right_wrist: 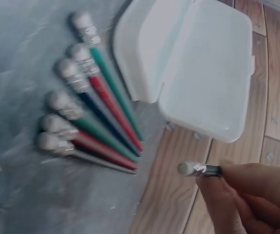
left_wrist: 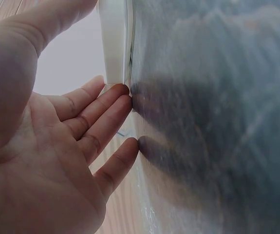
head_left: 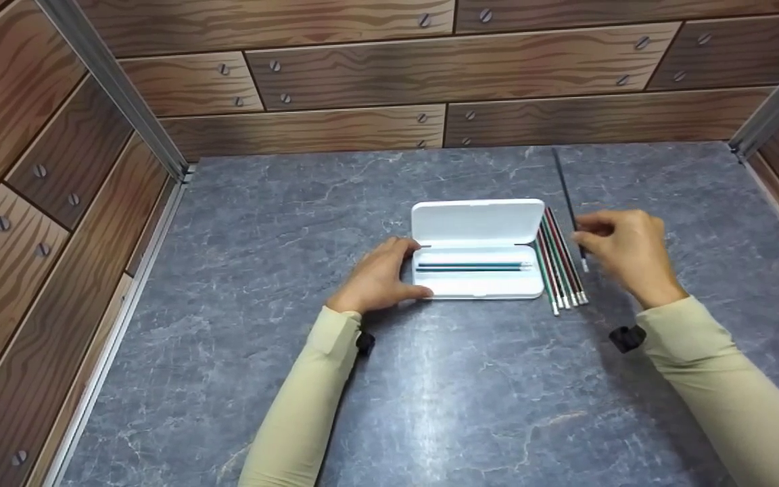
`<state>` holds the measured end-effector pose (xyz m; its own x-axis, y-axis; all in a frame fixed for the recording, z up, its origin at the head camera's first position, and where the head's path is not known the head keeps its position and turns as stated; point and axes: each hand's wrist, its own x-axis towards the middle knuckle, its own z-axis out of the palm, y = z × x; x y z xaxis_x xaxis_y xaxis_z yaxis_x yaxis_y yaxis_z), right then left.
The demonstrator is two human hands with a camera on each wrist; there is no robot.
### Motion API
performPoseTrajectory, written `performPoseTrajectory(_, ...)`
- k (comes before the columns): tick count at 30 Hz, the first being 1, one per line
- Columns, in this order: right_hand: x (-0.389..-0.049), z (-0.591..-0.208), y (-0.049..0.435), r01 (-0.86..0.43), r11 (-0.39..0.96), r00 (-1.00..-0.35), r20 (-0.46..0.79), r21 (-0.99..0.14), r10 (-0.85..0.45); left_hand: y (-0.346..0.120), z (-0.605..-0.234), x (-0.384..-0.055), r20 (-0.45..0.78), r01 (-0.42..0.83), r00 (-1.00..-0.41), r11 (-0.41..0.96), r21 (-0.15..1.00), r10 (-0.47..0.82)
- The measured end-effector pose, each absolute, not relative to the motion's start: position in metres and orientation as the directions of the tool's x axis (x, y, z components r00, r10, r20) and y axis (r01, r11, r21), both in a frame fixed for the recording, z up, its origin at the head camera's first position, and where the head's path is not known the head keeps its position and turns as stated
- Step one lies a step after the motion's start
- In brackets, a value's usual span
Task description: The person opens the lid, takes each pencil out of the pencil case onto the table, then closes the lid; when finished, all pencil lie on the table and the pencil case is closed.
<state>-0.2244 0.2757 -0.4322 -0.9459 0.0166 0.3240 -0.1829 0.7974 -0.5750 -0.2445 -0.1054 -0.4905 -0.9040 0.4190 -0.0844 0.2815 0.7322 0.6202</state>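
An open white pencil case (head_left: 477, 287) lies on the table with its lid raised at the back. Inside it are a couple of dark and teal pencils (head_left: 470, 267), side by side. At the case's left end my left hand (head_left: 379, 274) spreads its thumb and fingers across the two corners, the extended fingers touching case and tabletop. Thumb and fingers of my right hand (head_left: 629, 250) pinch a dark pencil (head_left: 567, 193) near its white eraser end, the other end pointing away. Between that hand and the case lies a row of pencils (head_left: 560, 260) in green, red and dark colours, erasers nearest me.
The grey marbled tabletop (head_left: 281, 223) is bounded by wood-patterned walls, one at the back (head_left: 362, 74) and one on each side. Metal rails (head_left: 119, 88) run up the corners. In the right wrist view the case's lid (right_wrist: 210, 68) stands beside the loose pencils.
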Motion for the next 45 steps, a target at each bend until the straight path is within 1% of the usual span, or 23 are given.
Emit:
performPoseTrajectory(3, -0.223, -0.440, 0.284, -0.118, 0.800, -0.969, 0.244, -0.588, 0.036, -0.106, -0.491, -0.244, -0.085, 0.282, -0.903, 0.732, 0.620, 0.420)
performPoseTrajectory(5, -0.222, -0.445, 0.287, -0.088, 0.812, -0.978, 0.206, -0.576, 0.040, -0.106, -0.491, -0.244, -0.087, 0.280, -0.904, 0.733, 0.620, 0.419)
performPoseTrajectory(15, -0.224, -0.465, 0.301, 0.001, 0.843, -1.000, 0.020, -0.538, 0.014, -0.106, -0.490, -0.244, -0.083, 0.284, -0.902, 0.729, 0.623, 0.423)
performPoseTrajectory(18, -0.223, -0.468, 0.302, 0.005, 0.849, -1.000, -0.006, -0.528, 0.002, -0.106, -0.490, -0.244, -0.088, 0.279, -0.903, 0.728, 0.626, 0.421)
performPoseTrajectory(27, -0.224, -0.469, 0.299, 0.025, 0.850, -0.999, -0.050, -0.526, -0.002, -0.106, -0.488, -0.243, -0.097, 0.271, -0.902, 0.729, 0.628, 0.420)
performPoseTrajectory(37, -0.227, -0.471, 0.299, -0.025, 0.854, -0.999, -0.006, -0.519, -0.033, -0.107, -0.489, -0.244, -0.084, 0.279, -0.904, 0.727, 0.628, 0.420)
performPoseTrajectory(42, -0.228, -0.471, 0.300, -0.018, 0.849, -0.999, -0.022, -0.528, -0.035, -0.107, -0.491, -0.243, -0.082, 0.284, -0.902, 0.724, 0.629, 0.424)
performPoseTrajectory(45, -0.227, -0.468, 0.299, -0.053, 0.842, -0.998, 0.017, -0.538, -0.052, -0.107, -0.491, -0.243, -0.086, 0.283, -0.901, 0.726, 0.627, 0.426)
